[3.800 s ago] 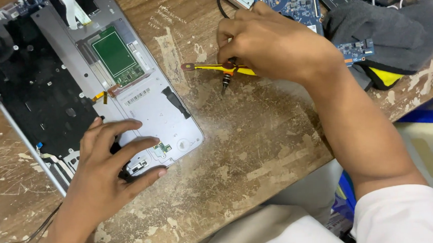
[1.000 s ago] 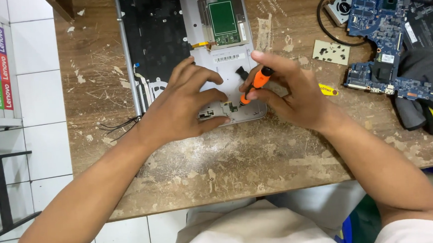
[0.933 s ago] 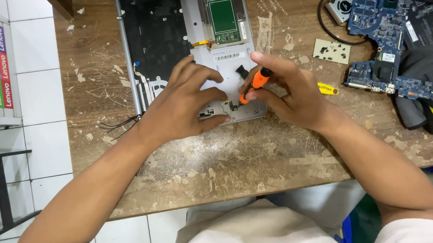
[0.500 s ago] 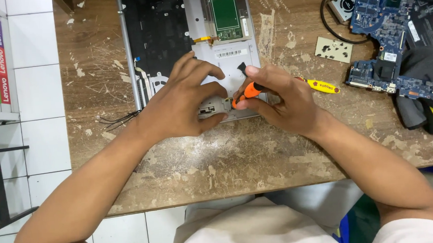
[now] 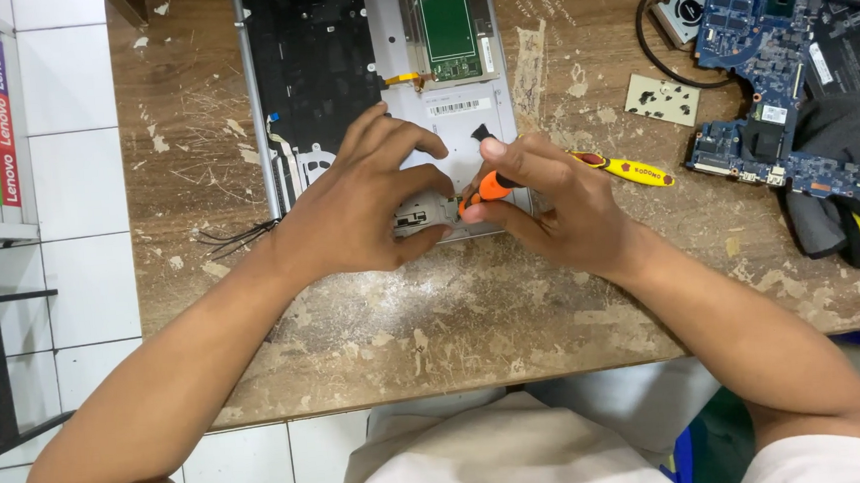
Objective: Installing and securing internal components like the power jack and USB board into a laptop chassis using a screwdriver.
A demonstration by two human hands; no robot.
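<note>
An opened laptop base (image 5: 462,110) lies on the worn wooden table (image 5: 454,310), with a black keyboard underside at its left and a green touchpad board (image 5: 449,26) at the top. My left hand (image 5: 368,201) presses on the base's near edge, fingers spread around a small metal part. My right hand (image 5: 557,204) grips an orange-handled screwdriver (image 5: 491,183), its tip pointing down at the base next to my left fingers.
A yellow-handled tool (image 5: 629,168) lies just right of my right hand. A blue motherboard (image 5: 767,62) with a fan (image 5: 680,12) sits at the far right, above a black and yellow cloth (image 5: 856,205). A small speckled plate (image 5: 662,98) lies between. White tiled floor is at left.
My right hand left the yellow tool on the table and came to the laptop base with the orange screwdriver. In the last second it shifted slightly left, closer to my left fingers.
</note>
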